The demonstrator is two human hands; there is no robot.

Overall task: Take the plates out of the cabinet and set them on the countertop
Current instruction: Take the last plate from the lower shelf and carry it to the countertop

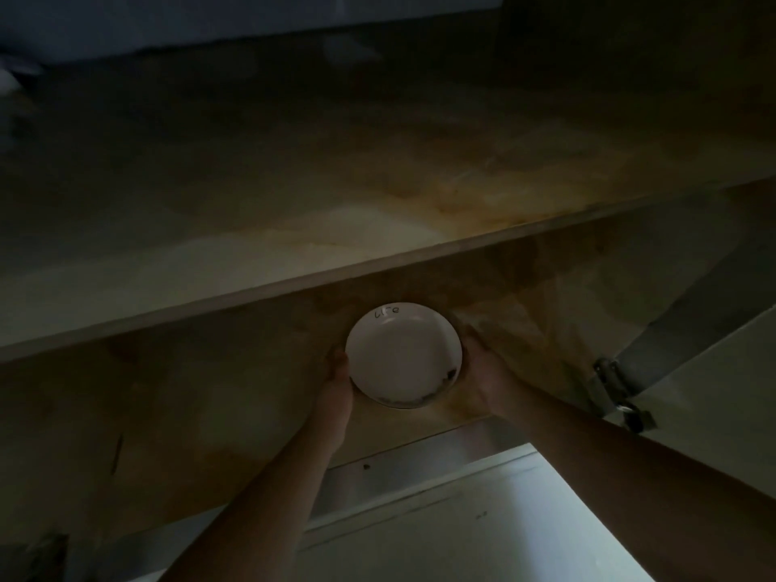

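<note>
A small white plate (403,354), with writing near its far rim and dark marks on its near rim, is held in front of the countertop's brown front face. My left hand (338,384) grips its left edge and my right hand (483,371) grips its right edge. The marbled countertop (252,195) spreads above and beyond the plate, dimly lit. The plate sits below the counter's front edge, not resting on the top surface. Whether more plates are stacked under it is hidden.
An open cabinet door (714,392) with a metal hinge (609,384) stands at the right. A pale floor or shelf (483,518) shows below my arms. Dim shapes lie at the counter's far left (12,81). The scene is very dark.
</note>
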